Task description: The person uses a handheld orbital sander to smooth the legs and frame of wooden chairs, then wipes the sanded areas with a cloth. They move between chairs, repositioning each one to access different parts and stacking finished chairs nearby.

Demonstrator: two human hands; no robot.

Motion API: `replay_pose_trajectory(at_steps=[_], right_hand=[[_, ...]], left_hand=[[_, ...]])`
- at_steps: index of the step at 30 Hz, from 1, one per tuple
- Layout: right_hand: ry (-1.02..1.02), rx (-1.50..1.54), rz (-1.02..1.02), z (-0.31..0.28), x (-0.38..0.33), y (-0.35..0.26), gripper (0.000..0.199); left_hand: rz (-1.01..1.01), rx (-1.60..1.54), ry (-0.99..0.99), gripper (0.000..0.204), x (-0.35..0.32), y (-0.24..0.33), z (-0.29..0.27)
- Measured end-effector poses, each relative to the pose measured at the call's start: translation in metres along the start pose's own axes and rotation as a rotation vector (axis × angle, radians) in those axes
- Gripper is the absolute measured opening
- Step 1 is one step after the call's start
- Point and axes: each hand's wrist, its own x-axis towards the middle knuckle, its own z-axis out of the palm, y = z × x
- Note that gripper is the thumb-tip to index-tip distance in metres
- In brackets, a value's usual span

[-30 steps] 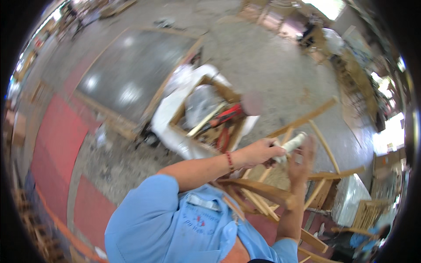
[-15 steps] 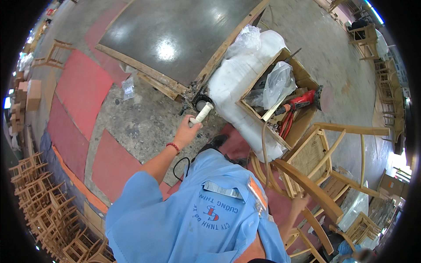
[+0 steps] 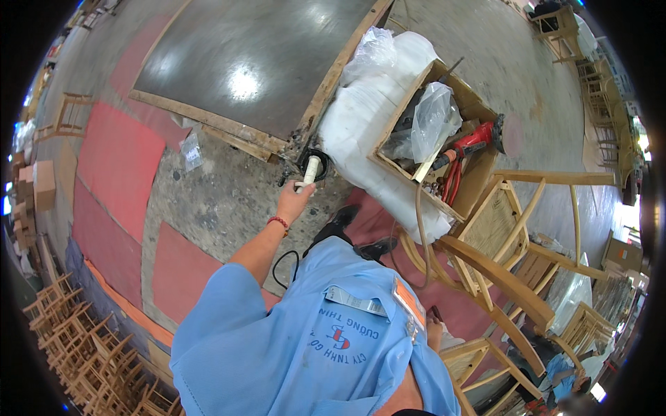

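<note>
My left hand point(image 3: 295, 200) is closed round the lower end of a white cylindrical tool point(image 3: 311, 170). The tool's upper end is at a black ring-shaped holder point(image 3: 322, 161) by the corner of a dark-topped table point(image 3: 229, 76). Whether it touches the ring I cannot tell. Beside my shirt is my right hand point(image 3: 435, 334), mostly hidden, with its fingers unclear. A small dark object point(image 3: 434, 314) shows just above it, and a pale cloth-like piece point(image 3: 451, 340) lies next to it. Right of that stands a wooden chair point(image 3: 496, 284), tipped over.
A wooden box point(image 3: 433, 76) holds plastic bags and a red power sander point(image 3: 475, 142). White padding point(image 3: 368, 118) covers the surface under the box. A hose point(image 3: 420, 229) hangs down from it. Red mats point(image 3: 114, 152) lie on the floor, and stacked chair frames point(image 3: 83, 347) stand at left.
The white tool has turned more upright, its upper end now at the black ring. My right hand has left the tipped chair and drawn back beside my body. The whole view has shifted slightly.
</note>
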Motion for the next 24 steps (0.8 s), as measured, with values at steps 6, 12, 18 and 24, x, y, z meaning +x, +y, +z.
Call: replay_pose_trajectory(at_steps=[6,12,18,24], right_hand=[[0.048,0.117,-0.02,0.006,0.008,0.02,0.054],[0.026,0.229,-0.007,0.019,-0.015,0.028,0.047],[0.113,0.271,0.015,0.039,-0.034,0.093,0.051],[0.283,0.398,0.135,0.098,-0.076,0.237,0.044]], left_hand=[[-0.01,0.029,0.005,0.057,0.006,0.003,-0.001],[-0.06,0.167,-0.017,0.057,0.019,0.005,-0.006],[-0.019,0.073,-0.214,0.053,0.023,0.002,-0.012],[-0.079,0.17,-0.27,0.071,0.065,-0.025,-0.027]])
